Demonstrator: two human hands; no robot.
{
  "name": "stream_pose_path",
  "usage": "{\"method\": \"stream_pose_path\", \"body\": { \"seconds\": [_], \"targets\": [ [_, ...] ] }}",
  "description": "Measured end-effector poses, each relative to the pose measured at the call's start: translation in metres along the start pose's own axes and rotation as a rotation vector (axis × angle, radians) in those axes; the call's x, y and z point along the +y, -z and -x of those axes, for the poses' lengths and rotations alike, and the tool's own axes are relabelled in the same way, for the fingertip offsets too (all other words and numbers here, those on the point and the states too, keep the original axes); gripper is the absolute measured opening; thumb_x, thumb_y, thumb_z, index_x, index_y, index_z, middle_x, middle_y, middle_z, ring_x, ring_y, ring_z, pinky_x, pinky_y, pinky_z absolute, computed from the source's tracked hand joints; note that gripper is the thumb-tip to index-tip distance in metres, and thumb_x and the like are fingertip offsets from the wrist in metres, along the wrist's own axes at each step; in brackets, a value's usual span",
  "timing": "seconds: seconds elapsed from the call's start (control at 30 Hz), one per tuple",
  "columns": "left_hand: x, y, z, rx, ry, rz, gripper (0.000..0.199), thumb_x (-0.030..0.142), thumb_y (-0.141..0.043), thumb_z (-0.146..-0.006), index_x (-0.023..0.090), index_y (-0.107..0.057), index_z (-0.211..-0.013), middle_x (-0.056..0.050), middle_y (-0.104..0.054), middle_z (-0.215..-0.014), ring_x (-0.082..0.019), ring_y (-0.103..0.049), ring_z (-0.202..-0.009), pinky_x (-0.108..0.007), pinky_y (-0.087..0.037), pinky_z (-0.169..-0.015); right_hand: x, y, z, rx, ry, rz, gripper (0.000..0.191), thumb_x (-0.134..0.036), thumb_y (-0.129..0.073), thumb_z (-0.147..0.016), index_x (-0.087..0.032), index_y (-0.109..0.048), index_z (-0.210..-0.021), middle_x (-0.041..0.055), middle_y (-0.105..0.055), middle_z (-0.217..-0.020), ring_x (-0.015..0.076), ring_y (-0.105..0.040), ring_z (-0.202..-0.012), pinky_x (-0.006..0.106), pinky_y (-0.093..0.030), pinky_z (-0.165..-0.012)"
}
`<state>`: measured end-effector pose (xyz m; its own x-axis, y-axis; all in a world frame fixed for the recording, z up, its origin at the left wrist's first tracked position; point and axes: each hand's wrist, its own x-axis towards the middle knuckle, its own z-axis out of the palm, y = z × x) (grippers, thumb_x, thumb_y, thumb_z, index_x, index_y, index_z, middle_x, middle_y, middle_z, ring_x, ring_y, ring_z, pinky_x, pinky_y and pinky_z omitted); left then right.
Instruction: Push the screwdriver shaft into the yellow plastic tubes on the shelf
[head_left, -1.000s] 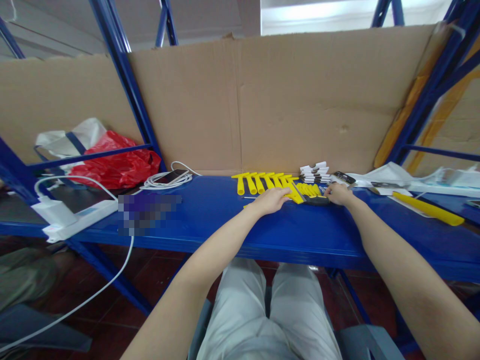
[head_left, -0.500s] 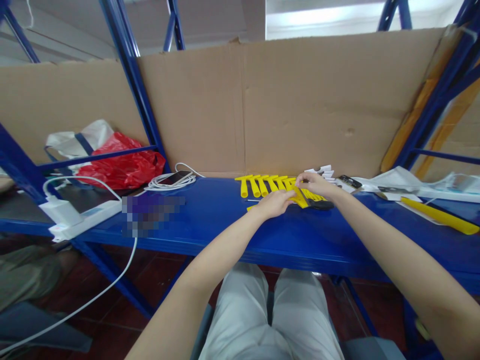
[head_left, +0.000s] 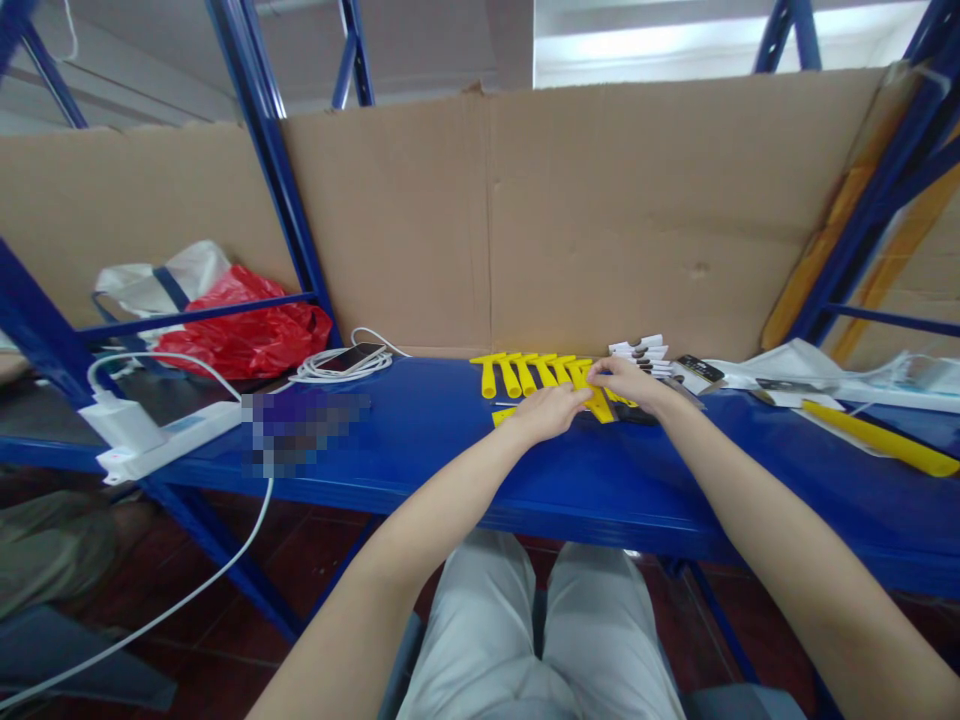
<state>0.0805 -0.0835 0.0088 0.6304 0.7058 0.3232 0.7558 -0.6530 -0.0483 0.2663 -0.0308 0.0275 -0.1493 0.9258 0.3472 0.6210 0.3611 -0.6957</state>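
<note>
My left hand (head_left: 553, 410) is closed on a yellow T-shaped piece (head_left: 601, 405) low over the blue table. Touching the same piece from the right is my right hand (head_left: 624, 380), its fingers bent together at the upper end. A row of several yellow T-shaped pieces (head_left: 527, 374) lies just behind my hands, near the cardboard. Part of another yellow item (head_left: 503, 415) shows beside my left hand. A black object (head_left: 634, 413) lies under my right hand, partly hidden. Several white and black pieces (head_left: 645, 350) sit behind it.
A phone (head_left: 351, 358) with coiled white cable, a white power strip (head_left: 180, 440) and a red bag (head_left: 244, 325) are on the left. A long yellow item (head_left: 881, 438) and white plastic wrap (head_left: 791, 365) lie at right. Cardboard (head_left: 600, 220) stands behind the table (head_left: 450, 450).
My right hand has moved slightly down and left on the yellow piece, uncovering more of the white and black pieces. My left hand has shifted a little to the right.
</note>
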Motion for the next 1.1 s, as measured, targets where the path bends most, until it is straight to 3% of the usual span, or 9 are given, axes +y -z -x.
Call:
{"method": "stream_pose_path", "body": {
  "seconds": [0.13,0.37,0.43,0.5,0.6,0.67,0.93,1.1],
  "targets": [
    [0.001,0.002,0.000,-0.002,-0.008,-0.011,0.036,0.032,-0.037,-0.105,0.027,-0.059,-0.132,-0.010,-0.067,-0.119,-0.026,-0.069,-0.106,-0.039,-0.055,-0.091,0.000,-0.003,0.006,0.027,-0.100,-0.157,0.007,-0.020,-0.065,-0.068,-0.021,-0.058,-0.067,-0.0003,-0.064,-0.071,0.0159,-0.059,-0.075,0.028,-0.049,-0.078],
    [-0.001,-0.001,-0.003,0.039,-0.011,0.040,0.036,0.029,-0.039,-0.104,0.025,-0.057,-0.136,-0.010,-0.067,-0.123,-0.026,-0.067,-0.112,-0.038,-0.054,-0.094,-0.003,0.000,0.014,0.147,-0.249,-0.417,0.021,-0.022,-0.069,-0.070,-0.022,-0.054,-0.086,0.0003,-0.067,-0.087,0.0148,-0.061,-0.080,0.027,-0.048,-0.073],
    [-0.003,-0.003,-0.004,0.066,-0.007,0.073,0.036,0.027,-0.040,-0.104,0.025,-0.057,-0.135,-0.010,-0.067,-0.124,-0.025,-0.066,-0.115,-0.037,-0.054,-0.096,-0.004,0.003,0.017,0.089,-0.268,-0.526,0.021,-0.020,-0.068,-0.074,-0.022,-0.055,-0.089,0.0010,-0.068,-0.086,0.0141,-0.062,-0.076,0.025,-0.048,-0.068],
    [-0.006,-0.005,-0.005,0.086,0.002,0.103,0.034,0.026,-0.041,-0.103,0.025,-0.057,-0.134,-0.009,-0.067,-0.127,-0.025,-0.065,-0.118,-0.038,-0.053,-0.098,-0.003,0.005,0.021,-0.047,-0.286,-0.578,0.019,-0.017,-0.069,-0.075,-0.021,-0.056,-0.089,0.0011,-0.068,-0.078,0.0132,-0.061,-0.068,0.024,-0.048,-0.063],
    [-0.008,-0.006,-0.006,0.081,0.011,0.127,0.031,0.023,-0.044,-0.102,0.022,-0.057,-0.131,-0.010,-0.067,-0.130,-0.024,-0.063,-0.122,-0.039,-0.053,-0.100,-0.002,0.006,0.026,-0.265,-0.291,-0.548,0.015,-0.018,-0.072,-0.076,-0.019,-0.059,-0.084,0.0004,-0.063,-0.065,0.0120,-0.056,-0.055,0.022,-0.045,-0.052],
    [-0.009,-0.004,-0.006,0.072,0.026,0.133,0.030,0.022,-0.045,-0.102,0.020,-0.057,-0.129,-0.011,-0.066,-0.132,-0.025,-0.063,-0.123,-0.039,-0.052,-0.101,-0.002,0.004,0.028,-0.339,-0.272,-0.541,0.014,-0.020,-0.074,-0.078,-0.018,-0.060,-0.082,0.0002,-0.062,-0.062,0.0109,-0.053,-0.051,0.022,-0.042,-0.047],
    [-0.006,0.003,-0.003,0.024,0.148,0.079,0.056,0.028,-0.045,-0.103,0.017,-0.032,-0.156,-0.015,-0.065,-0.138,-0.028,-0.065,-0.123,-0.040,-0.051,-0.102,-0.013,-0.005,0.033,-0.301,-0.252,-0.561,0.017,-0.023,-0.076,-0.080,-0.017,-0.060,-0.081,0.0004,-0.063,-0.061,0.0091,-0.052,-0.049,0.020,-0.041,-0.044],
    [-0.008,0.003,-0.002,-0.023,0.181,0.018,0.058,0.025,-0.044,-0.103,0.020,-0.031,-0.158,-0.014,-0.068,-0.135,-0.027,-0.066,-0.123,-0.039,-0.051,-0.101,-0.018,-0.010,0.035,-0.285,-0.262,-0.553,0.012,-0.020,-0.071,-0.084,-0.017,-0.060,-0.079,0.0001,-0.062,-0.059,0.0078,-0.048,-0.045,0.019,-0.036,-0.040]
  ]
}}
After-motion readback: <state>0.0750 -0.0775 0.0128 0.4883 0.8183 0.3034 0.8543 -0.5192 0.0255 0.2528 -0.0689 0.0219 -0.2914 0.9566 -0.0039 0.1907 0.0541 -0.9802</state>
